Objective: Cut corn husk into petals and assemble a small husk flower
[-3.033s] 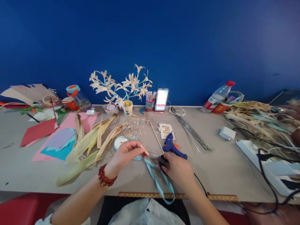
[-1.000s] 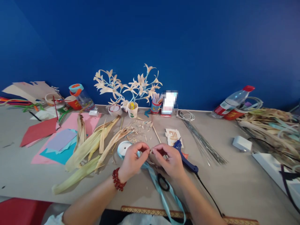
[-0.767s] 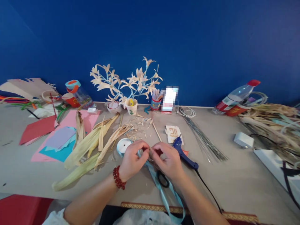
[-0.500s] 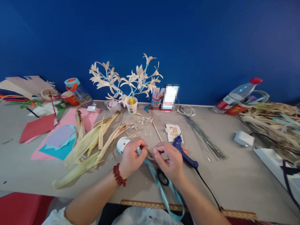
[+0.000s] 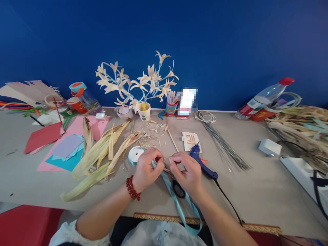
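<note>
Pinching a thin, blurred scrap (image 5: 166,160) with both left hand (image 5: 149,169) and right hand (image 5: 186,172), above black-handled scissors (image 5: 173,187) and looped blue ribbon (image 5: 179,208), with a white spool (image 5: 132,152) just beside at left, a blue glue gun (image 5: 204,165) at right, and pale potted flowers (image 5: 151,74) farther back.

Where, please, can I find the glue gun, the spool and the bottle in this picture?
Glue gun (image 5: 205,168): head view, on its handle.
Spool (image 5: 132,152): head view, on its white face.
Bottle (image 5: 251,106): head view, on its label.
</note>
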Demonstrator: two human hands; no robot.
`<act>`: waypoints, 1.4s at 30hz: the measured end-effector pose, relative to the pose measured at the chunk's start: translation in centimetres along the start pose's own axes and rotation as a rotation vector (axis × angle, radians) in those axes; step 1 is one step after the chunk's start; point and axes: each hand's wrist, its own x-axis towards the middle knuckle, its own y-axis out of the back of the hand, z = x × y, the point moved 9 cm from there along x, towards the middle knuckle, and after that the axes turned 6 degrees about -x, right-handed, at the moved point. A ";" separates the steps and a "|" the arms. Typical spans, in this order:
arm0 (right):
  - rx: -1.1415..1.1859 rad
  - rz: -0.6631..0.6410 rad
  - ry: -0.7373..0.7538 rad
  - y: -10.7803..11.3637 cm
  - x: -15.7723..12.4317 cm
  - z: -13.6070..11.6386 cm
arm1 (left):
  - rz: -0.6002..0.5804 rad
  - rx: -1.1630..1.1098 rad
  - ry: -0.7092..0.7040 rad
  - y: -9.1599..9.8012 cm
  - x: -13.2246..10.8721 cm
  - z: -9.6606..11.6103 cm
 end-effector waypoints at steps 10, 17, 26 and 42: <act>0.037 -0.042 -0.002 -0.7 -0.2 0.2 | -0.052 -0.009 -0.071 -0.5 0.0 1.5; -0.008 0.042 0.014 0.2 -0.2 0.0 | 0.011 0.080 -0.033 0.3 0.0 0.4; 0.007 0.008 0.009 -0.2 -0.1 -0.3 | -0.025 0.073 -0.100 -0.2 -0.1 1.4; -0.012 -0.059 -0.047 -0.6 0.1 0.4 | -0.023 0.136 -0.140 -0.6 -0.4 1.5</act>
